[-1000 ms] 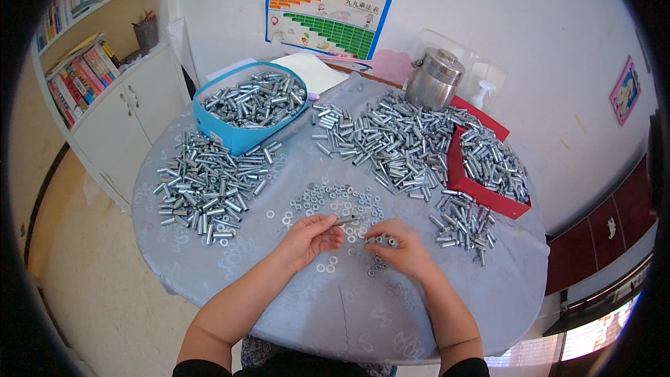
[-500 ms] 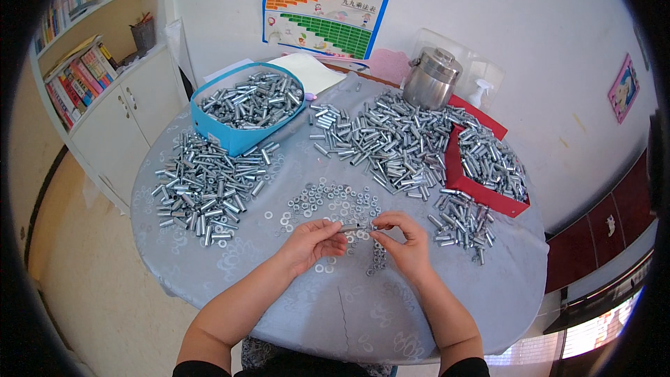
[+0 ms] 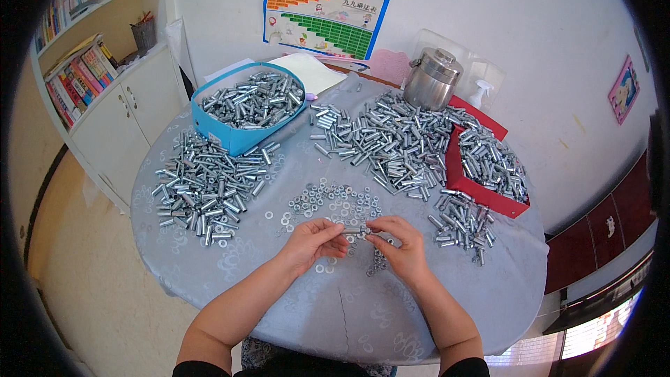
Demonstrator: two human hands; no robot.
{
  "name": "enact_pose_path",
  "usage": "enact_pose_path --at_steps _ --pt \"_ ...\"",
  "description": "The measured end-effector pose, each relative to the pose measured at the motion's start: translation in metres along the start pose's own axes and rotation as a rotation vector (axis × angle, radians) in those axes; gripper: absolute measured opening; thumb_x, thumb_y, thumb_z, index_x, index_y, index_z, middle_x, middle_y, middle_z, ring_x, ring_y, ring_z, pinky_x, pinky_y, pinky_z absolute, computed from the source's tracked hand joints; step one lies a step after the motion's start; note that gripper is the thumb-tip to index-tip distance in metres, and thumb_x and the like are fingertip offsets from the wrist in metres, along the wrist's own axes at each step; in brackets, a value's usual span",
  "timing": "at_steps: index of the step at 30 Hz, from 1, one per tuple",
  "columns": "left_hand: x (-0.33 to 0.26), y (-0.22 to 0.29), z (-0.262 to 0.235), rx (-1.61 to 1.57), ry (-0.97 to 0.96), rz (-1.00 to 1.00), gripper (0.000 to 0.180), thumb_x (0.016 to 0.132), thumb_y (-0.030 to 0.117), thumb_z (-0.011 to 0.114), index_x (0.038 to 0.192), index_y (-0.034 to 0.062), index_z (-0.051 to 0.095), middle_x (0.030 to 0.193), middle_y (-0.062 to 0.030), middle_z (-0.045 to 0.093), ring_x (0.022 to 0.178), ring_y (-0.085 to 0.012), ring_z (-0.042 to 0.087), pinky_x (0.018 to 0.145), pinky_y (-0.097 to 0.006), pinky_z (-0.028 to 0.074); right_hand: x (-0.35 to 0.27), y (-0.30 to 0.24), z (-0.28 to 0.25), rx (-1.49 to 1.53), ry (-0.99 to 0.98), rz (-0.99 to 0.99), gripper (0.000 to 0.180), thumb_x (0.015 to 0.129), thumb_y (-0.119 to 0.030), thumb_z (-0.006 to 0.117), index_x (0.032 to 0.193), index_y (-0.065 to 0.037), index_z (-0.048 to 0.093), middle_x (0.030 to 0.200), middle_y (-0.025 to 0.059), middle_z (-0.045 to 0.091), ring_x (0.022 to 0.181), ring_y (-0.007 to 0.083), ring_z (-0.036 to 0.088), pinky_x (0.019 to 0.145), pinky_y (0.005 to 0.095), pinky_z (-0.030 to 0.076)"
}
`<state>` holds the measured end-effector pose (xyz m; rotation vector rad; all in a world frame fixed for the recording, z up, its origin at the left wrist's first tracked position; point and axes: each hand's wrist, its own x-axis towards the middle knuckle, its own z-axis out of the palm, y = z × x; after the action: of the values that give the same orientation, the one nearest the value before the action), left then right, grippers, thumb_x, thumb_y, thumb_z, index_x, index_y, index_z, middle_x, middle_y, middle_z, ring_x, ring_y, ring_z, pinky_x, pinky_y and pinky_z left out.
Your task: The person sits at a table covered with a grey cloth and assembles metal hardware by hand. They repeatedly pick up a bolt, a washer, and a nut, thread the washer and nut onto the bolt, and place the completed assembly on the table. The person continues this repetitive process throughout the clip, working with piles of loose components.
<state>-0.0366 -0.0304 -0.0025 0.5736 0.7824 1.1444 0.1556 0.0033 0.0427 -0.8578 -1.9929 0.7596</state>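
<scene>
My left hand [image 3: 312, 244] pinches a metal sleeve anchor bolt [image 3: 354, 230] between thumb and fingers, holding it roughly level over the table. At the bolt's right end, the thumb and fingertips of my right hand [image 3: 403, 246] are closed; a small part there, perhaps a nut or washer, is too small to make out. Loose hex nuts [image 3: 322, 193] and flat washers [image 3: 287, 222] lie scattered just beyond and beneath both hands. A few more nuts [image 3: 378, 260] rest beside my right hand.
A blue bin [image 3: 241, 141] full of bolts stands far left, with a bolt pile [image 3: 202, 188] before it. Another large pile [image 3: 398, 139] spreads at the back right, beside an open red box [image 3: 488, 199] of bolts. A steel canister [image 3: 433, 80] stands behind on the grey tablecloth [image 3: 279, 328].
My right hand has shifted left, closing in on the bolt's right end. The left hand stays nearly in place with the bolt.
</scene>
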Motion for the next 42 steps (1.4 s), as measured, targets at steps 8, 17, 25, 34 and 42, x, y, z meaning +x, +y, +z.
enact_pose_path --at_steps 8,17,25,34,42 --pt "0.000 0.000 0.001 0.050 -0.002 0.008 0.017 0.084 0.017 0.058 0.086 0.0010 0.056 0.077 -0.0118 0.062 0.067 -0.0185 0.062 0.061 -0.030 0.053 0.001 0.005 -0.001 0.095 -0.016 0.050 0.018 0.070 -0.004 0.068 0.088 -0.002 0.063 0.083 0.0078 0.062 0.074 0.0153 0.059 0.066 0.0250 0.045" --pt "-0.001 -0.003 0.004 0.063 -0.019 0.073 0.015 0.084 0.015 0.057 0.087 0.0003 0.055 0.079 -0.0128 0.062 0.070 -0.0206 0.062 0.062 -0.031 0.054 -0.004 0.016 0.002 0.187 -0.043 0.344 0.027 0.088 -0.022 0.049 0.081 0.001 0.061 0.072 0.0064 0.060 0.067 0.0121 0.055 0.063 0.0247 0.044" --pt "0.000 0.000 0.003 0.007 0.066 0.112 0.016 0.084 0.016 0.058 0.087 0.0009 0.055 0.079 -0.0136 0.062 0.069 -0.0215 0.062 0.062 -0.032 0.053 -0.006 0.017 -0.002 0.257 -0.175 0.343 0.031 0.091 -0.023 0.044 0.087 0.001 0.062 0.076 0.0068 0.061 0.068 0.0123 0.056 0.064 0.0255 0.045" --pt "0.000 -0.001 0.003 0.013 0.075 0.136 0.015 0.083 0.015 0.058 0.087 0.0004 0.054 0.079 -0.0143 0.062 0.069 -0.0225 0.062 0.063 -0.033 0.054 -0.004 0.010 0.001 0.312 -0.156 0.315 0.033 0.092 -0.026 0.041 0.097 0.000 0.061 0.082 0.0073 0.062 0.072 0.0126 0.056 0.066 0.0250 0.045" --pt "0.002 -0.004 0.009 0.084 0.057 0.161 0.012 0.083 0.009 0.056 0.090 -0.0012 0.054 0.080 -0.0144 0.062 0.070 -0.0225 0.062 0.062 -0.033 0.055 -0.006 0.027 -0.008 0.258 -0.240 0.370 0.030 0.089 -0.024 0.047 0.103 -0.001 0.058 0.092 0.0095 0.061 0.078 0.0148 0.057 0.071 0.0267 0.044"
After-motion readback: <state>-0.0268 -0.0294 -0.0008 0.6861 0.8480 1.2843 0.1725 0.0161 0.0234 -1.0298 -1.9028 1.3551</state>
